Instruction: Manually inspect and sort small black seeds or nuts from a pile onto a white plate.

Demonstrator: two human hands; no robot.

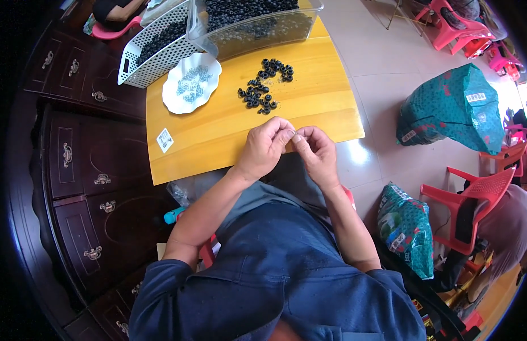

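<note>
**Two hands pinched together over the near edge of a yellow table**

The left hand (264, 145) and the right hand (315, 149) met just above the near edge of the glossy yellow wooden table (218, 133). Their fingertips (287, 135) were pressed together around a tiny pale piece (296, 134), too small to make out; which hand truly clamped it could not be told.

Beyond the hands, towards the middle of the table, lay a loose scatter of small black rubber rings (265, 85), well apart from both hands. To the left of that scatter sat a white scallop-edged dish (191, 83) holding little silvery parts. At the far edge stood a clear plastic tub (257, 23) heaped with more black rings, and beside it, on the left, a white perforated plastic basket (156, 48), tilted and also filled with dark rings.

A dark carved wooden cabinet (81, 170) ran along the left. On the tiled floor to the right rested a green printed sack (452, 108) and red plastic chairs (474, 199).
</note>
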